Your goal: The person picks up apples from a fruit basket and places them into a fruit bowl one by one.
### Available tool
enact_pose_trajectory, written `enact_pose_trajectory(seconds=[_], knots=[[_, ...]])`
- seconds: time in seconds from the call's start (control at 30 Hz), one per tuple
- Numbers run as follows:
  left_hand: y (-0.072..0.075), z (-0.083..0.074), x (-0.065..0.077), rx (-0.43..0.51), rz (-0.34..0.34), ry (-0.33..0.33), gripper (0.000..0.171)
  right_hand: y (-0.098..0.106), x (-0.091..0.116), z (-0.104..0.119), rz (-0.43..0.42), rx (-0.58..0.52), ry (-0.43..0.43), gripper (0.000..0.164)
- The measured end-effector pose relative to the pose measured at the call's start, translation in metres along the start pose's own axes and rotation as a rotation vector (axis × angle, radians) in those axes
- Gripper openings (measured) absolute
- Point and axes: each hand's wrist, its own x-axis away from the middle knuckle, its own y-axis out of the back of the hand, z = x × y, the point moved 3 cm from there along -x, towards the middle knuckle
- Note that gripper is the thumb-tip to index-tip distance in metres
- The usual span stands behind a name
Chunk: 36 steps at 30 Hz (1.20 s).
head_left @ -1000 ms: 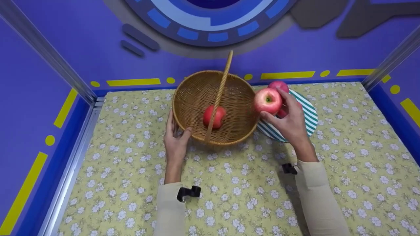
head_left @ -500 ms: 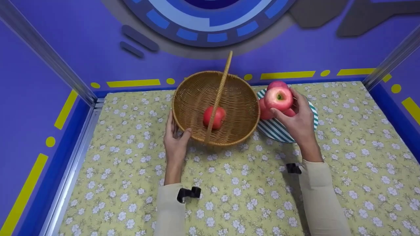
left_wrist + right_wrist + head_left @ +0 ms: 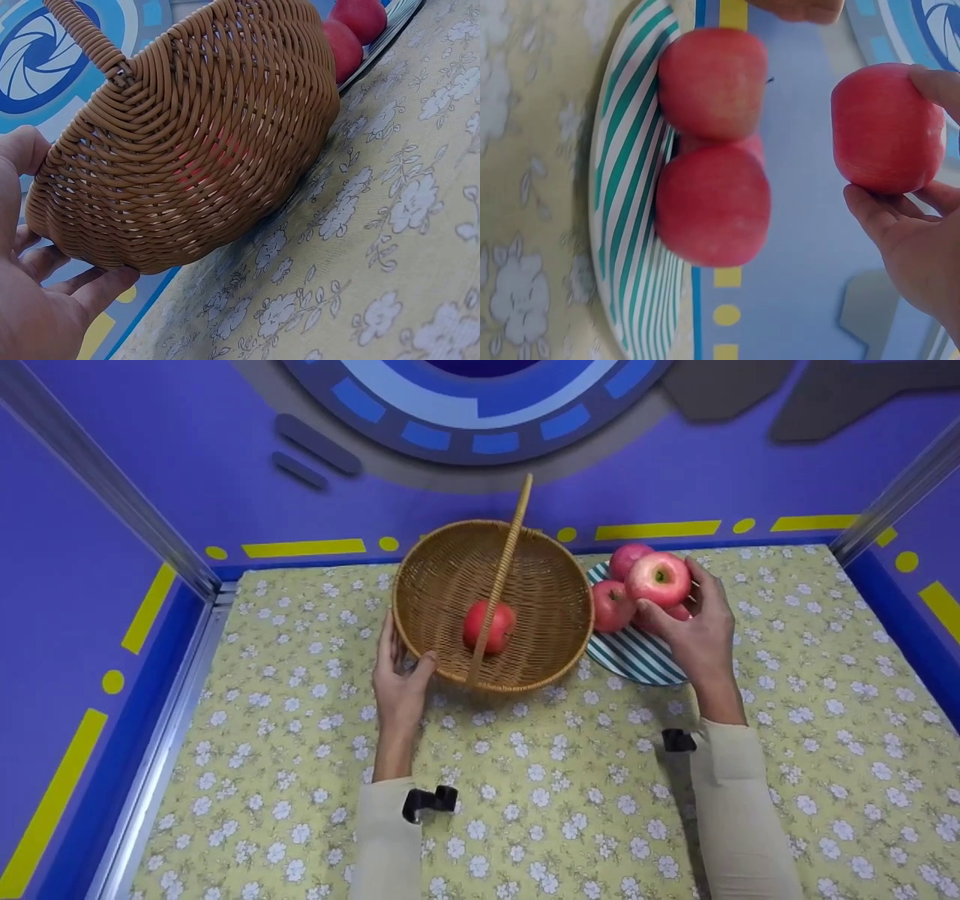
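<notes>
My left hand (image 3: 401,690) holds the near left side of a round wicker basket (image 3: 555,615), thumb at the rim and fingers along the outer wall. Inside the basket lies a red apple (image 3: 480,626), partly behind the arched handle (image 3: 511,547). In the left wrist view that apple shows only through the weave. An apple (image 3: 889,127) is gripped between the thumb and fingers of my right hand (image 3: 705,637), raised above a green-and-white striped plate (image 3: 637,656). On the plate sit a front-left apple (image 3: 613,607), a back apple (image 3: 628,559) and one partly hidden under the held apple.
Basket and plate stand side by side on a yellow floral tablecloth (image 3: 525,810). A blue-purple panel (image 3: 187,472) rises right behind them, with more panels at left and right. A metal rail (image 3: 150,750) runs along the table's left side.
My right hand has carried its apple rightward, from beside the basket's right rim to over the plate's right part. The left hand, the basket and the apple inside keep their places.
</notes>
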Motion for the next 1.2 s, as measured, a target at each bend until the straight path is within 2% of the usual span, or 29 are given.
enact_pose_trajectory(seconds=[0.2, 0.5, 0.77, 0.9, 1.2], knots=[[0.000, 0.002, 0.000, -0.017, -0.007, 0.006, 0.091, 0.012, -0.002, -0.013, -0.030, 0.018, -0.046, 0.087], [-0.001, 0.000, 0.000, -0.032, -0.004, -0.007, 0.089, 0.026, -0.005, -0.025, -0.119, 0.009, -0.114, 0.089], [-0.001, -0.001, 0.000, -0.020, -0.004, -0.001, 0.090, 0.029, -0.004, -0.025, -0.178, 0.029, -0.167, 0.086], [0.000, -0.001, 0.000, -0.021, -0.009, 0.006, 0.091, 0.031, -0.005, -0.028, -0.189, 0.009, -0.187, 0.086], [0.000, 0.000, -0.001, -0.014, -0.010, 0.014, 0.091, 0.039, -0.009, -0.051, -0.228, -0.063, -0.243, 0.085]])
